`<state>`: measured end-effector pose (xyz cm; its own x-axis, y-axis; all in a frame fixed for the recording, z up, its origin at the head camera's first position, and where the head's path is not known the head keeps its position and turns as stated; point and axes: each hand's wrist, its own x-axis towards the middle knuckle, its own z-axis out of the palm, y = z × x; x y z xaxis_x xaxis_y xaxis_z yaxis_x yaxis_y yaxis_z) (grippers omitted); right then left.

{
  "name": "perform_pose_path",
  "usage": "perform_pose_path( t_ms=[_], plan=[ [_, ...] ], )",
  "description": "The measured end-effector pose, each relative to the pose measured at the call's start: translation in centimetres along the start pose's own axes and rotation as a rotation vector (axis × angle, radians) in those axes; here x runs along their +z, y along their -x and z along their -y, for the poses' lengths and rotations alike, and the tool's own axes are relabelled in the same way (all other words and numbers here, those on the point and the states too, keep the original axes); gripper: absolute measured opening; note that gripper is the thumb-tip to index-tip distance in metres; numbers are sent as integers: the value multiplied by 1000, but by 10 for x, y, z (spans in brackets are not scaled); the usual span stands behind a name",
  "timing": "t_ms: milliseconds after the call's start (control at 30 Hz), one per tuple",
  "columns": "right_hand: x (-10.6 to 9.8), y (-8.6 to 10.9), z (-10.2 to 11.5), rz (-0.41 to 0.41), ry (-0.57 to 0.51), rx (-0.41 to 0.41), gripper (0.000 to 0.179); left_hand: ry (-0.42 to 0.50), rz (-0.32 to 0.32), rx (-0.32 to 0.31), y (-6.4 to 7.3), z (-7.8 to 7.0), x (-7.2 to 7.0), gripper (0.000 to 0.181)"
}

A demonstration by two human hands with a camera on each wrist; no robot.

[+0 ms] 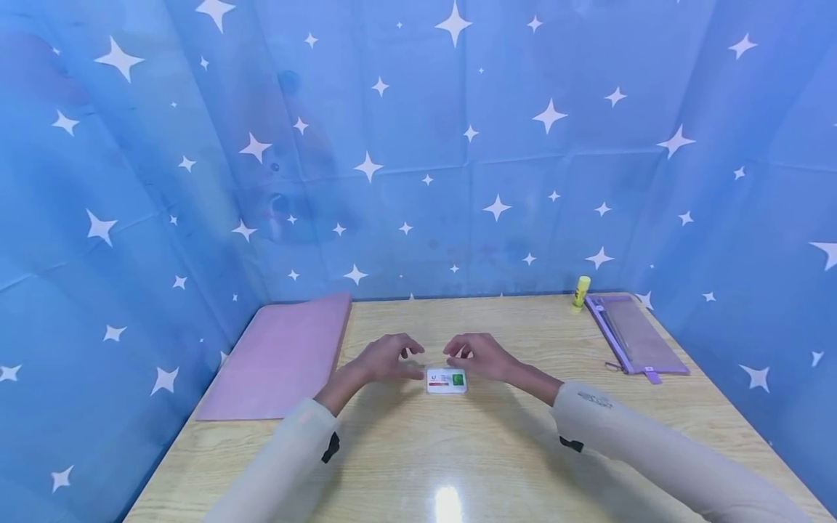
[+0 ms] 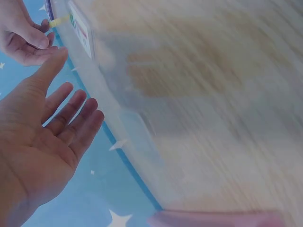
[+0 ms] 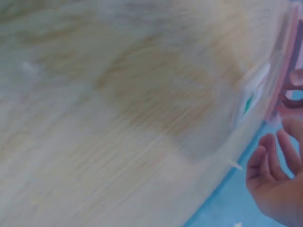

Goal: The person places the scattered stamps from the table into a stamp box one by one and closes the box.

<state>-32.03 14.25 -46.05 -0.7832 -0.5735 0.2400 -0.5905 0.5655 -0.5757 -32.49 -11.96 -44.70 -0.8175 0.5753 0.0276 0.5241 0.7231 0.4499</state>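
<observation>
A small flat white rectangular card or case (image 1: 447, 380), with a green square and red and dark print, lies on the wooden table between my hands. My left hand (image 1: 390, 358) hovers beside its left edge, fingers loosely bent and apart from the thumb. On the other side, my right hand (image 1: 482, 356) is held over the card's right edge, its fingers relaxed too. Neither hand grips anything. In the left wrist view the left palm (image 2: 42, 137) faces inward with fingers spread. The right wrist view is blurred, with the right hand (image 3: 279, 175) at its right edge.
A pink sheet or folder (image 1: 277, 359) covers the table's left side. At the back right stands a yellow glue stick (image 1: 580, 292), beside a purple zip pouch (image 1: 637, 334) with a clear panel. Blue star-patterned cloth (image 1: 418, 145) walls in the wooden table (image 1: 405, 465).
</observation>
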Motion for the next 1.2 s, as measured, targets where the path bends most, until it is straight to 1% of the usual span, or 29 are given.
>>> perform_pose_path(
  t_ms=[267,467,600,767,833,1033,1200],
  plan=[
    [5,-17,9,27,-33,12,21,0,-34,-18,13,15,-17,48],
    [14,-29,10,45,-56,-1,23,28,-60,-26,23,26,-24,47],
    [19,-36,12,43,-50,-7,23,-8,-79,-47,28,35,-24,46],
    [25,-44,16,44,-51,-20,24,-85,-84,-91,36,43,-22,45],
    [27,-47,17,50,-59,-23,24,-98,-83,-105,38,45,-22,46],
    [38,-53,15,61,-86,-39,23,-139,-71,-120,42,49,-18,54],
    [47,-59,17,68,-99,-46,23,-183,-57,-133,44,54,-14,54]
  ],
)
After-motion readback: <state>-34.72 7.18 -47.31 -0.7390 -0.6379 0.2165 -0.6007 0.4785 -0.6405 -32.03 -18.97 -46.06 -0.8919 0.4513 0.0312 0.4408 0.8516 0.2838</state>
